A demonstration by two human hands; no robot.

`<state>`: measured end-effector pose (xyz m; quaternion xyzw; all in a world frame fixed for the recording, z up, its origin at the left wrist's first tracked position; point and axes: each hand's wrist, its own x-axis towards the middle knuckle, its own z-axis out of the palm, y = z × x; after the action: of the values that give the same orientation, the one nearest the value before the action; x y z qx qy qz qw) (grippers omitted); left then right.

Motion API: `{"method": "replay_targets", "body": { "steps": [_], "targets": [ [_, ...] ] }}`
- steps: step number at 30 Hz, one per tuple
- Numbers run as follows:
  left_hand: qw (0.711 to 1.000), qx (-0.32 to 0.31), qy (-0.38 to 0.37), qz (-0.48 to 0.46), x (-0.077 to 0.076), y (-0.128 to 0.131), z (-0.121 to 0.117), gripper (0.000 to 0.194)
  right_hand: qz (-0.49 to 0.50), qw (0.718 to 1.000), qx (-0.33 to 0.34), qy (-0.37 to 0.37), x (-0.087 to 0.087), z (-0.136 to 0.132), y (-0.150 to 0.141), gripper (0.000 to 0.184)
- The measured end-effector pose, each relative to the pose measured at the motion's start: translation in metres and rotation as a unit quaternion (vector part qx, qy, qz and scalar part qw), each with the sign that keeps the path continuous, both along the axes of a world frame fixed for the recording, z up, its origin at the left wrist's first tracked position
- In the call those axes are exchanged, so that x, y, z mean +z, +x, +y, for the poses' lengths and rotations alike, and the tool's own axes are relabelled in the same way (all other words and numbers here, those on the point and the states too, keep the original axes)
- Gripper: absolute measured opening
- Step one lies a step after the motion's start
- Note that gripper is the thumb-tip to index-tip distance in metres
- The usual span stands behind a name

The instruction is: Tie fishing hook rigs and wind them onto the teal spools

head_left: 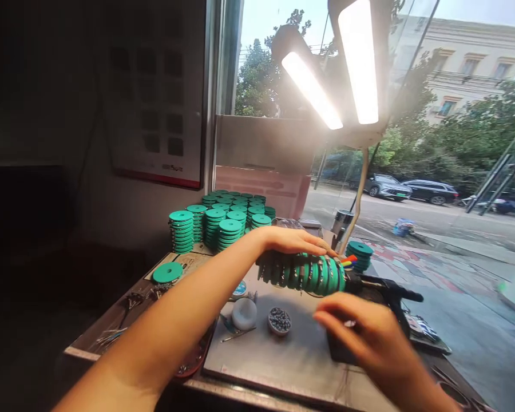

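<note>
My left hand [295,242] reaches across the bench and lies on top of a sideways row of green spools [309,273] threaded on a black rod [390,290]. Its fingers curl over the row and grip it. My right hand [364,335] hovers lower right, just in front of the row, blurred, fingers bent and apart, with nothing visible in it. A small round dish of dark beads [279,320] and a white round lid [244,313] sit on the grey mat [292,355] below the row.
Several stacks of green spools [217,220] stand at the back of the bench, and one loose green spool [167,272] lies to the left. A short stack [360,254] sits behind the rod. A two-headed lamp [335,74] glares overhead. A window lies to the right.
</note>
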<state>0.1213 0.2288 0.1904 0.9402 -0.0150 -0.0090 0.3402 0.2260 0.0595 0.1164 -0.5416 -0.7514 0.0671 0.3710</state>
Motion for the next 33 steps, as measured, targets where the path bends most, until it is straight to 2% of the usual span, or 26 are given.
{"method": "replay_targets", "body": {
  "steps": [2, 4, 6, 10, 13, 25, 33],
  "targets": [
    [1.0, 0.008, -0.002, 0.004, 0.002, 0.0, 0.0, 0.041, 0.15, 0.987, -0.051, -0.021, 0.023, -0.003, 0.021, 0.023],
    [1.0, 0.014, -0.002, 0.008, 0.004, 0.0, -0.001, 0.039, 0.245, 0.966, -0.064, -0.056, 0.038, 0.001, 0.037, 0.026],
    [1.0, 0.017, 0.001, 0.011, 0.007, -0.001, -0.003, 0.037, 0.297, 0.949, -0.057, -0.086, 0.043, 0.009, 0.045, 0.028],
    [1.0, 0.024, 0.008, 0.014, 0.01, -0.003, -0.004, 0.039, 0.351, 0.928, -0.056, -0.116, 0.038, 0.017, 0.041, 0.031],
    [0.999, 0.028, 0.008, 0.013, 0.01, -0.003, -0.003, 0.04, 0.361, 0.923, -0.07, -0.108, 0.035, 0.017, 0.036, 0.032],
    [0.999, 0.035, 0.001, 0.018, 0.011, -0.004, -0.004, 0.038, 0.303, 0.947, -0.074, -0.073, 0.032, 0.02, 0.037, 0.036],
    [0.998, 0.02, -0.036, 0.036, 0.005, 0.002, 0.006, 0.039, 0.271, 0.952, 0.001, -0.145, 0.036, 0.021, 0.047, 0.029]
  ]
}}
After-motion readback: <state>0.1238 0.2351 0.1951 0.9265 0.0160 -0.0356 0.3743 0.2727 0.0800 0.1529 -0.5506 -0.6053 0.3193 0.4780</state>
